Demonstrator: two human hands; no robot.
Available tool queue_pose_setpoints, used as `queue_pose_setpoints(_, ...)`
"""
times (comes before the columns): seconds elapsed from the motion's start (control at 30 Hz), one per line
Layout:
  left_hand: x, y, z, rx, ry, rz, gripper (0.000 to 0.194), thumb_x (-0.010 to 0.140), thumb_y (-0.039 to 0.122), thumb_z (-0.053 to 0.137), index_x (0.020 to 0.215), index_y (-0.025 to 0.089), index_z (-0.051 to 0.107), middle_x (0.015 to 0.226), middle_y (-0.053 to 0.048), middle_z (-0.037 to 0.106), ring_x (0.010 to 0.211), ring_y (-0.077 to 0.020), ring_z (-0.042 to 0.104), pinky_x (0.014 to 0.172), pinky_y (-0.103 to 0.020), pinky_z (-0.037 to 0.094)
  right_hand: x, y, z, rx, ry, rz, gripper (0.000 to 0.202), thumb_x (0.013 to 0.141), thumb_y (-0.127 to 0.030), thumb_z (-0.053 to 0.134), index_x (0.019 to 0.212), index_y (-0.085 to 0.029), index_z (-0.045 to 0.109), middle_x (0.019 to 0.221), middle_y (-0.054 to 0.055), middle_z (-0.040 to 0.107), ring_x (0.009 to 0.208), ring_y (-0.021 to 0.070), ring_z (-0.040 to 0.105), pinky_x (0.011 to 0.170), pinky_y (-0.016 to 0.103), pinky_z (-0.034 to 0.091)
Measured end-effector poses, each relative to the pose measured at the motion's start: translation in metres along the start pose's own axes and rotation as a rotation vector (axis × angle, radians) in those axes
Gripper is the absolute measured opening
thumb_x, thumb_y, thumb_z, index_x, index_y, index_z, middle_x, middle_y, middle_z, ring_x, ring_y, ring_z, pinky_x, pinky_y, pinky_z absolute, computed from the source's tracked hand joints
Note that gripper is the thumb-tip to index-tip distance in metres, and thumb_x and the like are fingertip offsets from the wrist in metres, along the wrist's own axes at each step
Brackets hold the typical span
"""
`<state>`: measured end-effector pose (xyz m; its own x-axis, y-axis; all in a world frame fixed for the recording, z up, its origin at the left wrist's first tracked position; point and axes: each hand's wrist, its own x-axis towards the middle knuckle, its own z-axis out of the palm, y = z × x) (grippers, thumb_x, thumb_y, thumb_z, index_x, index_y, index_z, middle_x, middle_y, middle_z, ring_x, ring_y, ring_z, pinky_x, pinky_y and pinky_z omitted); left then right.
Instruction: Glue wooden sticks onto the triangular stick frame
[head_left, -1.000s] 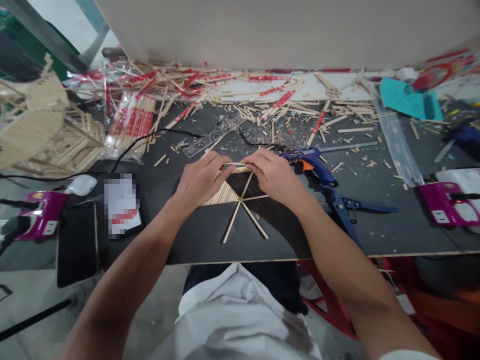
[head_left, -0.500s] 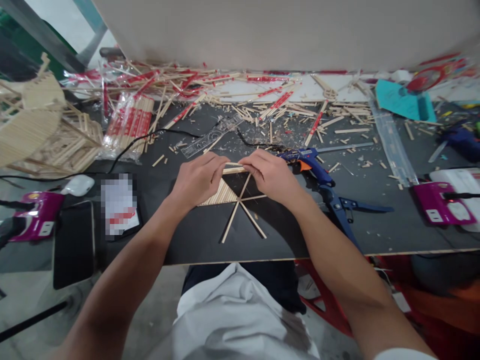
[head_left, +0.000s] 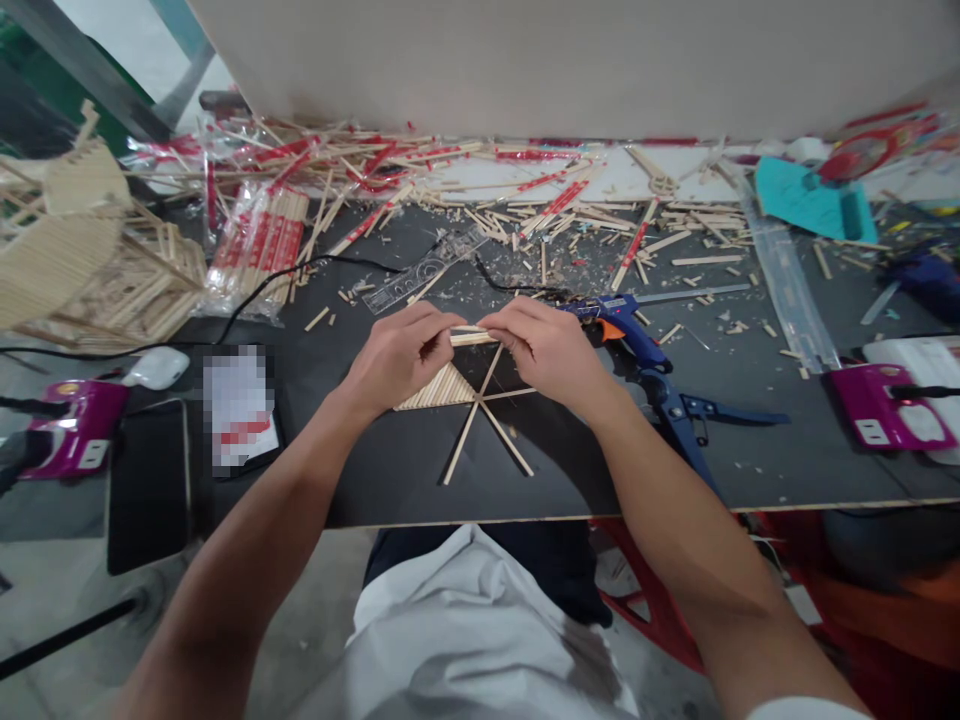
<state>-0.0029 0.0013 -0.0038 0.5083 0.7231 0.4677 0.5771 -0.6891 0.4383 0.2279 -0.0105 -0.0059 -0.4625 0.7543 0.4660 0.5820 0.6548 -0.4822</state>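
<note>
Between both hands' fingers (head_left: pixel 448 326) — short pale sticks (head_left: pixel 471 337), ends pinched.

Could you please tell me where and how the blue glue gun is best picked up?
I'd grip the glue gun's handle from the person's right: it slants out that way, beyond the orange trigger, while the front end lies close beside the right hand.

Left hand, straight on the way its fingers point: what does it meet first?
The left hand would probably meet the right hand, just across the wooden sticks both pinch; depth is unclear.
</note>
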Motion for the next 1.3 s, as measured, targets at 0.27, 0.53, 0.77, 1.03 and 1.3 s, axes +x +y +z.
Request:
queue_pose_setpoints(0.27,0.0,-0.002,0.0,0.037,0.096,-0.026,0.036,0.095,0.012,0.039,0.099,0.017,0.075,0.083,-0.004,0.073,0.079,-0.014,0.068,0.076,-0.024,0.052,-0.001,0.004,-0.001,-0.024,0.008,0.007,0.031,0.107,-0.034,0.044,0.106,-0.02,0.072,0.097,0.01,0.071,0.085,0.021,0.066,0.076,0.033,0.05)
queue_pose_setpoints(0.53,0.0,-0.004,-0.004,0.11,0.09,-0.187,0.025,0.098,0.022,0.047,0.105,0.019,0.07,0.092,-0.003,0.076,0.072,-0.0127,0.065,0.074,-0.024,0.05,-0.002,0.008,-0.003,-0.025,0.015,0.022,0.033,0.107,-0.036,0.043,0.105,-0.02,0.072,0.097,0.01,0.072,0.087,0.0219,0.066,0.079,0.035,0.051)
queue_pose_setpoints(0.77,0.0,0.001,-0.001,0.052,0.054,-0.1,0.024,0.096,0.024,0.052,0.099,0.018,0.075,0.08,-0.002,0.074,0.065,-0.0115,0.063,0.068,-0.023,0.048,-0.003,0.004,0.0,-0.025,-0.021,0.007,0.032,0.107,-0.031,0.043,0.109,-0.017,0.072,0.099,0.011,0.071,0.088,0.0218,0.066,0.079,0.034,0.051)
queue_pose_setpoints(1.03,0.003,-0.014,-0.011,0.156,-0.033,-0.325,0.031,0.086,0.011,0.045,0.098,0.018,0.074,0.096,-0.005,0.078,0.085,-0.0177,0.069,0.083,-0.029,0.052,-0.002,0.006,-0.001,-0.054,-0.114,0.066,0.023,0.103,-0.022,0.05,0.101,-0.016,0.073,0.097,0.011,0.072,0.093,0.0242,0.065,0.084,0.036,0.05)
queue_pose_setpoints(1.3,0.006,-0.017,-0.012,0.076,-0.319,-0.446,0.027,0.087,0.028,0.057,0.098,0.015,0.078,0.091,-0.008,0.077,0.078,-0.0202,0.068,0.083,-0.032,0.052,-0.002,0.009,0.001,-0.09,-0.176,0.087,0.016,0.098,-0.02,0.058,0.096,-0.017,0.073,0.095,0.01,0.072,0.092,0.0251,0.061,0.086,0.039,0.048)
